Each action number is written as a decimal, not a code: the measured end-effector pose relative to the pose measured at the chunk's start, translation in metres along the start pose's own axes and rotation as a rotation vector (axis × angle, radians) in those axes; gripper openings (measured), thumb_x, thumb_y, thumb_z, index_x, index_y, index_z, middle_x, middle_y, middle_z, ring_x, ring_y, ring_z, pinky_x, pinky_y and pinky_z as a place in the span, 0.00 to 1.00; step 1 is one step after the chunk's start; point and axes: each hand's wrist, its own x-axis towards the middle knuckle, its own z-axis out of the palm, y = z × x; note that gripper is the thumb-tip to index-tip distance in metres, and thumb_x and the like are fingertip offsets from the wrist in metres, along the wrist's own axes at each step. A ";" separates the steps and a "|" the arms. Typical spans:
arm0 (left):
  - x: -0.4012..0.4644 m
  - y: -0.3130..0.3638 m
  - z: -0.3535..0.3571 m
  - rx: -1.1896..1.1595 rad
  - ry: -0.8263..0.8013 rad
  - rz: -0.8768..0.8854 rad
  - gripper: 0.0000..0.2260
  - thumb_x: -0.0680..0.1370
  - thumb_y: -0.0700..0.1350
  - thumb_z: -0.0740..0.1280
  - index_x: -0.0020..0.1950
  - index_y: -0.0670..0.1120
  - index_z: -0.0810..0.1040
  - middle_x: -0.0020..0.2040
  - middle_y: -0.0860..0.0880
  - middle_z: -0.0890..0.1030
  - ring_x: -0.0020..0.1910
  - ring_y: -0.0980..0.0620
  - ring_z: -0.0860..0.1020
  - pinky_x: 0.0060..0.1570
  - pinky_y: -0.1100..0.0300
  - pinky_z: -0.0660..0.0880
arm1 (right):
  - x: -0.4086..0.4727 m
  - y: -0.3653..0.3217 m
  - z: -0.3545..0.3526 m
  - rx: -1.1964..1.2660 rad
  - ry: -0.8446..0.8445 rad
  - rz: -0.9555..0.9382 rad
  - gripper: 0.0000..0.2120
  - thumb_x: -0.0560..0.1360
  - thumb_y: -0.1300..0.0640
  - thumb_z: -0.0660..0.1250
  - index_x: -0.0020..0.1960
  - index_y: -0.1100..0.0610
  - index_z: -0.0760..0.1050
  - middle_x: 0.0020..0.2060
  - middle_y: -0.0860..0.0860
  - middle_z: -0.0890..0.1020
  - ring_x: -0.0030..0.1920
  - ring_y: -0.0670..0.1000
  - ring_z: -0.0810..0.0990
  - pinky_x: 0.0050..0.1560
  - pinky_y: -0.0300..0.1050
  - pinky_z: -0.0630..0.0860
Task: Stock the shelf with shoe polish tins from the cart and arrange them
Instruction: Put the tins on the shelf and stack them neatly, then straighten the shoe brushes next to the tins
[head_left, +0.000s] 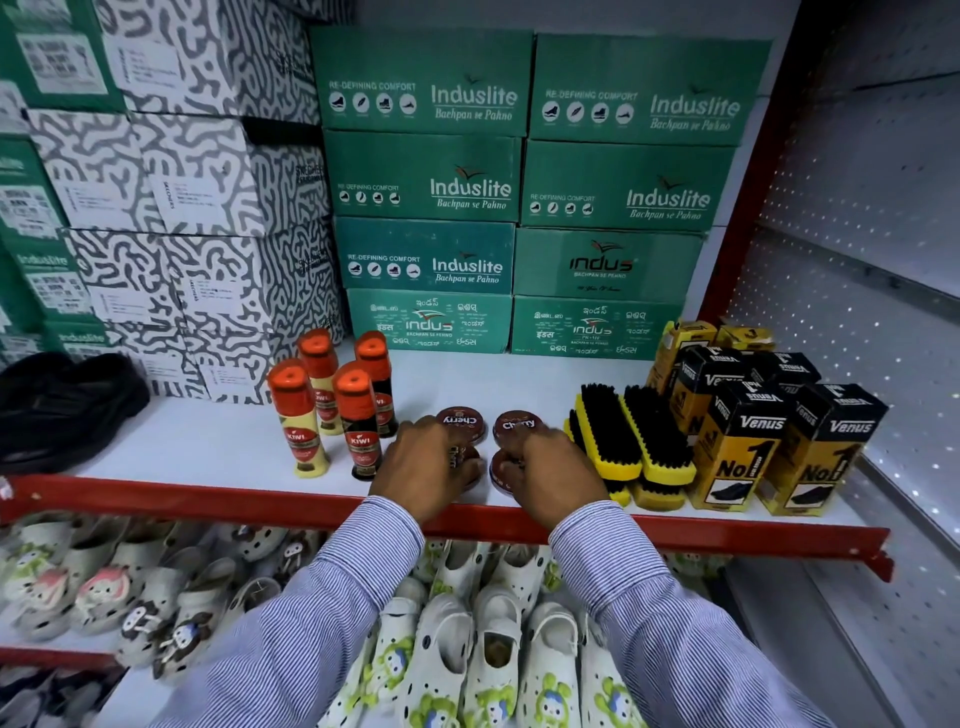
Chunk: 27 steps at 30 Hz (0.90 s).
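Brown round Cherry shoe polish tins sit on the white shelf (218, 441) with a red front edge. Two back tins lie flat and free: one at the left (462, 421), one at the right (514, 425). My left hand (423, 467) rests on the front left tin (464, 458), fingers curled over it. My right hand (553, 475) covers the front right tin (501, 470) the same way. Both front tins are largely hidden under the hands. No cart is in view.
Kiwi liquid polish bottles (358, 415) stand just left of the tins. Yellow shoe brushes (631, 441) and Venus boxes (743, 441) stand to the right. Green Induslite shoe boxes (426, 260) are stacked behind. White children's clogs (467, 649) fill the shelf below.
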 end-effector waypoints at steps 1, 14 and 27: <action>-0.002 0.003 -0.001 0.043 0.011 0.018 0.20 0.72 0.56 0.67 0.64 0.60 0.79 0.63 0.47 0.83 0.60 0.41 0.80 0.60 0.48 0.79 | -0.003 0.001 -0.002 -0.037 0.021 -0.015 0.14 0.76 0.56 0.62 0.60 0.54 0.77 0.64 0.55 0.77 0.67 0.59 0.72 0.62 0.50 0.74; -0.015 0.098 0.024 0.204 -0.047 0.348 0.31 0.82 0.50 0.60 0.82 0.51 0.51 0.85 0.49 0.47 0.84 0.43 0.42 0.80 0.36 0.48 | -0.069 0.068 -0.051 -0.145 0.191 -0.005 0.31 0.79 0.61 0.58 0.80 0.56 0.51 0.80 0.51 0.50 0.80 0.52 0.46 0.80 0.49 0.48; 0.012 0.131 0.049 0.058 -0.183 0.385 0.26 0.81 0.41 0.62 0.80 0.45 0.63 0.81 0.45 0.63 0.82 0.46 0.58 0.82 0.47 0.54 | -0.055 0.111 -0.057 -0.158 0.048 -0.044 0.30 0.77 0.68 0.58 0.77 0.57 0.59 0.79 0.52 0.60 0.79 0.52 0.56 0.75 0.49 0.61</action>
